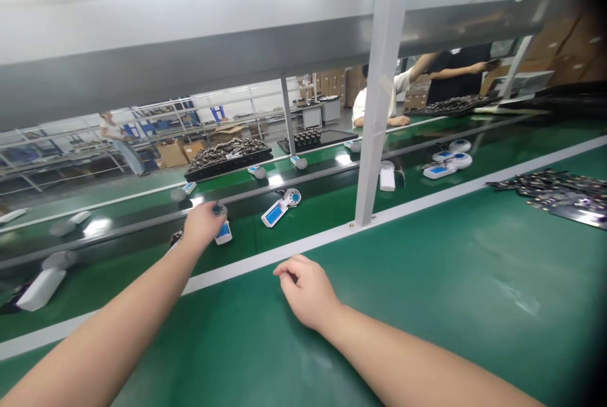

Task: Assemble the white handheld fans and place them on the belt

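My left hand (203,227) reaches over the white rail onto the green conveyor belt. Its fingers are closed at the round head of a white handheld device with a blue panel (224,232); part of the device is hidden behind the hand. My right hand (307,290) rests on the green worktop on the near side of the rail, fingers curled in and nothing visible in them. To the right of my left hand, another white device with a blue panel and round dial (275,212) lies on the belt.
A metal post (374,110) rises from the white rail (265,258). More white devices (441,170) lie along the belt. Dark circuit boards (564,192) are piled at right; a black tray of small parts (230,157) stands beyond. Co-workers (379,100) are across the line.
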### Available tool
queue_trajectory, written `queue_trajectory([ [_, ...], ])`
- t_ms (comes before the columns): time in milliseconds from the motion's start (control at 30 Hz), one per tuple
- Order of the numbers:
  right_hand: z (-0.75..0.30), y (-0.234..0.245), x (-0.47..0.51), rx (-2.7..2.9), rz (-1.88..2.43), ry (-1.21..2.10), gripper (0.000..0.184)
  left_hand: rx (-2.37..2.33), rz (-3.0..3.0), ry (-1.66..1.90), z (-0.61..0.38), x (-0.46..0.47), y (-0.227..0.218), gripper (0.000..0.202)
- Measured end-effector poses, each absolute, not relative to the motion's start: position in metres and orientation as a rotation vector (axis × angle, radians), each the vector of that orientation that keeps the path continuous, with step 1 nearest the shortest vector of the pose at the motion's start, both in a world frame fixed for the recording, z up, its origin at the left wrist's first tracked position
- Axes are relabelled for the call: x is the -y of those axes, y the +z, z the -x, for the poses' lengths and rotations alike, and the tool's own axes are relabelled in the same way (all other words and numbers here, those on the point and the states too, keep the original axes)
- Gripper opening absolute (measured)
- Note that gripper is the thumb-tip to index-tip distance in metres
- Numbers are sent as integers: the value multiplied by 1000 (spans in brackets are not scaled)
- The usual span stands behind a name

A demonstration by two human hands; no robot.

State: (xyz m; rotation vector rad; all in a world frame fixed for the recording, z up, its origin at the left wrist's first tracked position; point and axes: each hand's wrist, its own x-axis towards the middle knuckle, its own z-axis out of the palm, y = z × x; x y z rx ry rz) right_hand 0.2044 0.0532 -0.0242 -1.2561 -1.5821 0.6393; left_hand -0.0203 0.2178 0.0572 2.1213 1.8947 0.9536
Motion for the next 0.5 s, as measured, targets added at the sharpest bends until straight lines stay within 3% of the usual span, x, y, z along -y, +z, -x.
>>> queue_trajectory([
  [267, -212, -27, -55, 1589, 1345, 603, 26, -1827, -2176, 641, -66, -237, 11, 37],
  [400, -219, -25, -59, 1540, 1510, 583, 22, -1777, -2060, 544, -78, -222, 7, 36],
  [500, -230, -21, -67, 1553, 1651, 469, 31, -1681, -2011, 482, -74, -186, 11, 34],
])
